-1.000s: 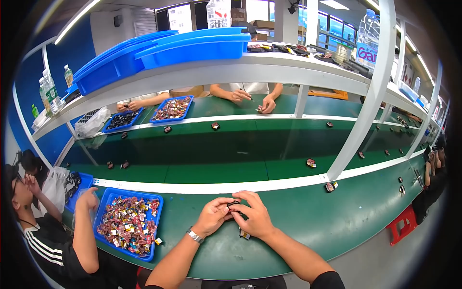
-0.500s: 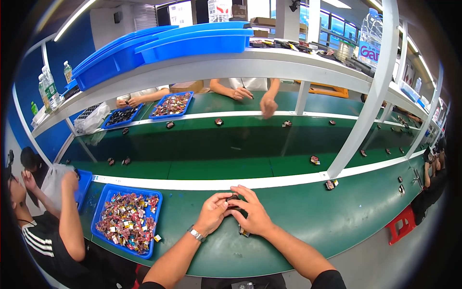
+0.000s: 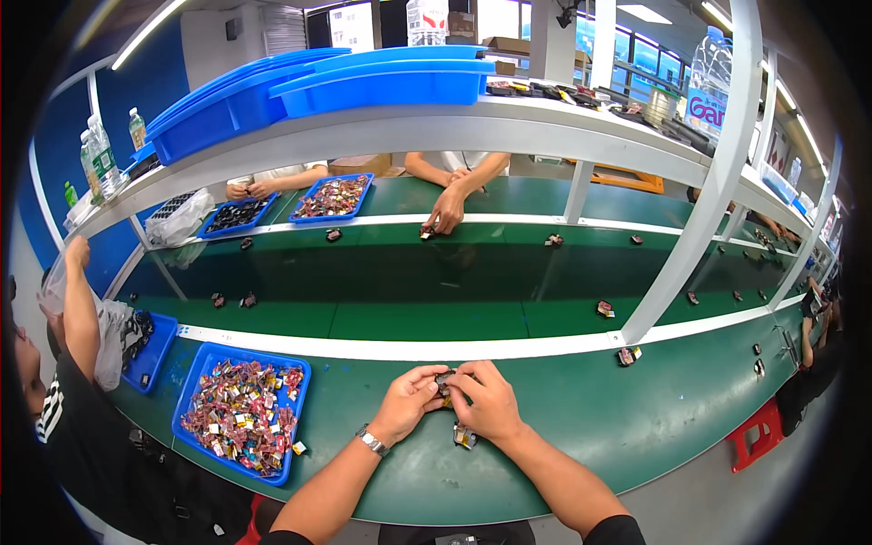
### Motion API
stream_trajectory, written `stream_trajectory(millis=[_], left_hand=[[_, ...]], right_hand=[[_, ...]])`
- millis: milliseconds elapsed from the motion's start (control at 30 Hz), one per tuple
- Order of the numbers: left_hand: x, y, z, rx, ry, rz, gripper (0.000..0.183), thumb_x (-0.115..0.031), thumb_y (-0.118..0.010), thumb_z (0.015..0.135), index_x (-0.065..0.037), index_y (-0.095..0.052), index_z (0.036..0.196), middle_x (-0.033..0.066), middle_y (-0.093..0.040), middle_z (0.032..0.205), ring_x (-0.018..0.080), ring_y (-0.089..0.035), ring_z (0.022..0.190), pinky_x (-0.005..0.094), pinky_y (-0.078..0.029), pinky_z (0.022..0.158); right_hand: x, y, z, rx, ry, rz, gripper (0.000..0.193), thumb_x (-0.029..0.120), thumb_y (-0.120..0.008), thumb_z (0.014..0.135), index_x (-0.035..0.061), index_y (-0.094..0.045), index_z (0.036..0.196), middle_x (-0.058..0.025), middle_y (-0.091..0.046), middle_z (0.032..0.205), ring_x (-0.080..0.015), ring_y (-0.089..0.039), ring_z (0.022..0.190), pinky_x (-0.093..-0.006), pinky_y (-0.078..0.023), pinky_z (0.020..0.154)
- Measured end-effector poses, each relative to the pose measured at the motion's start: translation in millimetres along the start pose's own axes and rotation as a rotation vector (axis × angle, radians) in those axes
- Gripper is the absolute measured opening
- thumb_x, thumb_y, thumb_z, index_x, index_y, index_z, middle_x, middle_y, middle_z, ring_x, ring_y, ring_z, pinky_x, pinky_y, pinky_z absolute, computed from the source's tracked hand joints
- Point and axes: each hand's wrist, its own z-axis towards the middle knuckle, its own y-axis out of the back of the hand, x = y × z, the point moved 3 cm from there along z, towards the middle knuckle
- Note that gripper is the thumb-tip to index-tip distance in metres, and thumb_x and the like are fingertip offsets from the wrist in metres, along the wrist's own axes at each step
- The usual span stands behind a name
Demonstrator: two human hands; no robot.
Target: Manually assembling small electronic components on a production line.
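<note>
Black and tiny, the small dark part (image 3: 444,379) sits pinched between both hands, just above the near green worktop (image 3: 581,409), close to the white strip that edges the conveyor. It is too small to read its long axis or which way it faces; fingers cover most of it.

The left hand (image 3: 407,402) comes in from the lower edge, forearm angled up and to the right, a metal watch (image 3: 368,443) on the wrist, fingers curled and closed on the part's left side. The right hand (image 3: 490,400) meets it from the opposite side, forearm slanting up and to the left, thumb and forefinger gripping the part's right side, knuckles up. Fingertips of the two hands touch.

Just near of the right hand, a second small piece (image 3: 464,438) with a yellow-and-silver look lies on the worktop, partly tucked under the wrist.

To the left, a blue tray (image 3: 200,377) holds a heap of multicoloured small parts; one loose piece (image 3: 298,448) lies just beside its near right corner. A person in a dark striped top (image 3: 54,409) sits beyond it at far left, arm raised.

Farther off, the green conveyor belt (image 3: 409,291) carries scattered dark parts. Across it, another worker's hand (image 3: 445,213) reaches down to the belt's far edge. Overhead, blue bins (image 3: 381,82) rest on the white shelf.
</note>
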Motion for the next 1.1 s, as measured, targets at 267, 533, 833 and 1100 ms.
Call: stream_trajectory(millis=[267,533,833,1100], left_hand=[[-1.4,-4.5,1.7,0.019,0.009,-0.006,0.032,-0.009,-0.049,0.103,-0.001,-0.05,0.134,0.0077,-0.063,0.122,0.0145,-0.062,0.111,0.031,-0.053,0.095],[-0.5,-6.4,2.1,0.006,0.026,0.047,0.03,-0.006,-0.046,0.103,0.0,-0.051,0.132,0.0091,-0.063,0.123,0.0153,-0.061,0.112,0.0311,-0.053,0.097],[0.0,-6.9,2.0,-0.006,0.043,0.1,0.029,-0.005,-0.047,0.102,0.0,-0.052,0.131,0.0088,-0.062,0.123,0.0161,-0.062,0.111,0.0314,-0.054,0.095],[0.9,-5.8,2.2,-0.022,0.008,0.073,0.026,-0.007,-0.051,0.101,0.001,-0.055,0.126,0.0099,-0.064,0.12,0.0166,-0.063,0.108,0.0303,-0.056,0.089]], right_hand=[[8.4,-0.6,-1.1,0.06,-0.038,-0.11,0.018,0.004,-0.075,0.072,0.0071,-0.068,0.088,-0.0058,-0.062,0.092,-0.0227,-0.063,0.083,-0.0336,-0.055,0.066],[7.4,-2.9,-3.5,0.061,0.039,-0.199,0.012,0.004,-0.07,0.075,0.0052,-0.063,0.085,-0.0059,-0.06,0.092,-0.0235,-0.061,0.083,-0.0339,-0.054,0.066],[6.0,-1.4,-1.3,0.063,0.051,-0.153,0.012,0.004,-0.07,0.075,0.0044,-0.065,0.085,-0.0063,-0.06,0.093,-0.0235,-0.061,0.083,-0.0342,-0.054,0.068],[3.6,-5.3,-3.2,0.081,0.097,-0.165,0.013,0.003,-0.071,0.075,0.0037,-0.065,0.086,-0.0063,-0.061,0.093,-0.024,-0.062,0.084,-0.0339,-0.054,0.069]])
